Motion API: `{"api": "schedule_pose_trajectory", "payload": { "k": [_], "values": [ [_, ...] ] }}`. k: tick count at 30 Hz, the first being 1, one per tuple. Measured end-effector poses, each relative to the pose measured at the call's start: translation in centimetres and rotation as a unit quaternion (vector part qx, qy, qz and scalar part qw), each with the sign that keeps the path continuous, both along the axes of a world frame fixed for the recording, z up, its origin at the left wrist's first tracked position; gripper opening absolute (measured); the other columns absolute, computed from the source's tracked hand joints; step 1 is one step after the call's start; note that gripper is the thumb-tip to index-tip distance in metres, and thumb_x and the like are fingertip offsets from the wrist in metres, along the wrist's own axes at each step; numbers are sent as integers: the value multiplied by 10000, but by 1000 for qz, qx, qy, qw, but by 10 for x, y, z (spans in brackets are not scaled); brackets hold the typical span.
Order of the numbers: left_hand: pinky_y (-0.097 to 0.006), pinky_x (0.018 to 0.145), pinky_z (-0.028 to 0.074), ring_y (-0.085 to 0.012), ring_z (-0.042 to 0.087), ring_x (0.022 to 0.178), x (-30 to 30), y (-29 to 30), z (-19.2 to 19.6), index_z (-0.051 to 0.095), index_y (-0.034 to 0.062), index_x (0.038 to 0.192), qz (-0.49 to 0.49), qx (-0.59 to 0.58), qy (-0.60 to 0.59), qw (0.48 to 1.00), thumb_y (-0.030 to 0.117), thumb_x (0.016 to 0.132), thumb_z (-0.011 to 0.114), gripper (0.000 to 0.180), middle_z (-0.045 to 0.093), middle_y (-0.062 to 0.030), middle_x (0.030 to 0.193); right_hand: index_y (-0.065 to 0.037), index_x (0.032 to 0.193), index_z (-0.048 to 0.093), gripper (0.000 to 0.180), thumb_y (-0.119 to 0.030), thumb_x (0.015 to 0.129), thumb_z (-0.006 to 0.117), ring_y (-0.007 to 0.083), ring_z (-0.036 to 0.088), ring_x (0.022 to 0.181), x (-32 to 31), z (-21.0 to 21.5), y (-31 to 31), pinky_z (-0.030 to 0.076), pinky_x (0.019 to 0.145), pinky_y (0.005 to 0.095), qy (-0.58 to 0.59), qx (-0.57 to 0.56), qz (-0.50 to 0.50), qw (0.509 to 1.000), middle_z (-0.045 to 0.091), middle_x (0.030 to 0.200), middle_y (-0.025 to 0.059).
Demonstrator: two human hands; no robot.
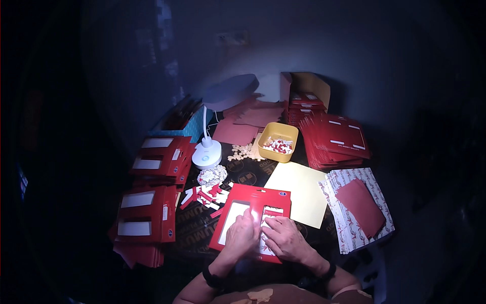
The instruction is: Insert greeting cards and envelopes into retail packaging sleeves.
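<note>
A red cardboard packet (229, 201) with two window openings lies flat in front of me, slightly tilted. White paper with a red pattern (267, 247) shows in its right window, and plain pale material fills the left one. My left hand (242, 234) rests on the packet between the windows, fingers curled; whatever they grip is hidden. Over the right window lies my right hand (284, 238), its bent fingers apart and touching the patterned paper. Just left of the packet is a pile of red and white paper scraps (205, 195).
Stacked red windowed packets (147, 202) stand left. Beyond are a white desk lamp (207, 153), a yellow bin (278, 130) of scraps and a cardboard box (318, 83). Right are red packets (334, 137), patterned sheets (377, 190) and a cream sheet (296, 190).
</note>
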State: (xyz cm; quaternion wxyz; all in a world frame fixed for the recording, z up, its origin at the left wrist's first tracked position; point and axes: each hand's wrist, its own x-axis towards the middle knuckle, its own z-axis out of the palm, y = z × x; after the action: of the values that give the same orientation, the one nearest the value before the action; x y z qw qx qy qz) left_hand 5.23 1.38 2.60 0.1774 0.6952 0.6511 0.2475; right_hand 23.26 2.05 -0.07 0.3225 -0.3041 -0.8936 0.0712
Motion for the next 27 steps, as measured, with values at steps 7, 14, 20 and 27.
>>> {"api": "schedule_pose_trajectory", "payload": {
  "k": [7,14,20,27],
  "values": [
    [-480,891,481,-452,600,1034,2,-1,0,422,-74,1320,-1,-29,-35,999,217,839,668,614,589,-322,1115,-6,1132,645,320,-179,863,647,350,496,1184,7,-1,2,385,1024,441,44,-37,-3,998,585,1249,164],
    [-440,841,524,-405,669,934,-16,2,-4,555,-77,1234,36,27,-120,992,131,894,581,400,668,-289,995,6,1122,647,325,-166,847,666,345,496,1197,7,-3,4,389,1025,445,52,-61,9,997,590,1254,167],
    [-429,843,525,-387,673,941,-8,4,3,614,-53,1170,21,21,-125,992,125,905,572,323,668,-281,1005,17,1117,645,335,-171,842,674,352,514,1179,7,0,3,389,1025,446,47,-45,-9,998,598,1238,182],
    [-432,852,522,-398,663,959,-10,2,-3,613,-53,1164,-20,46,-159,986,103,932,536,289,663,-279,1020,23,1136,641,437,-228,792,739,373,528,1174,11,7,-5,401,1019,452,58,-37,-17,997,599,1239,195]
  ]
}}
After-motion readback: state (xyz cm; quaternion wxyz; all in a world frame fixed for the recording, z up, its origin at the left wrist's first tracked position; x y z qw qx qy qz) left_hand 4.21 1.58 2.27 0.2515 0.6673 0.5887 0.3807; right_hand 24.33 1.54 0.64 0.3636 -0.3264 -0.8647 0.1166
